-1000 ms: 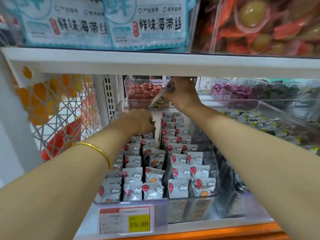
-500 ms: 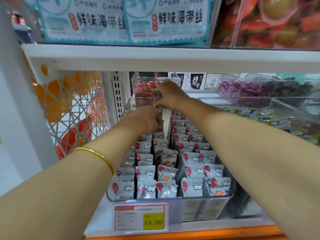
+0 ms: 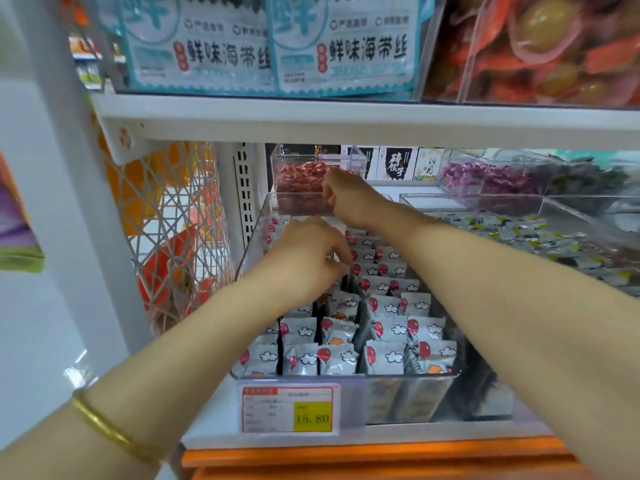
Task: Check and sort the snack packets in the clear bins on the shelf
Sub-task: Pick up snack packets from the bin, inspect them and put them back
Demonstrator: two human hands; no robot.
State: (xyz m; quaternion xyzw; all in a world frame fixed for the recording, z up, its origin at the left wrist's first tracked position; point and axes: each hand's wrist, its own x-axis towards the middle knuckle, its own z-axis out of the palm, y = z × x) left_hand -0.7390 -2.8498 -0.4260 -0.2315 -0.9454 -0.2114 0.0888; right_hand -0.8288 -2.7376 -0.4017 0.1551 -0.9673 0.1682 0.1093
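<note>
A long clear bin (image 3: pixel 250 244) on the shelf holds rows of upright white snack packets (image 3: pixel 384 358) printed with red balloons and clouds. My left hand (image 3: pixel 308 258) is over the back half of the bin. Its fingers curl down onto the top of a packet in the middle row. My right hand (image 3: pixel 349 195) is farther back and higher, curled at the front wall of a small clear bin of red snacks (image 3: pixel 298 181). Its fingers are hidden behind the hand, and no packet shows in it.
A white upper shelf board (image 3: pixel 311 123) hangs low over my hands, with seaweed packs (image 3: pixel 339 50) on top. To the right stand a bin of grey packets (image 3: pixel 519 230) and a bin of purple sweets (image 3: pixel 485 178). A price tag (image 3: pixel 287 408) is clipped to the shelf front. A white lattice panel (image 3: pixel 166 220) closes the left side.
A second ago my right hand held a packet up; both hands then brought it down to the row. Now the right hand has moved back to the small bin.
</note>
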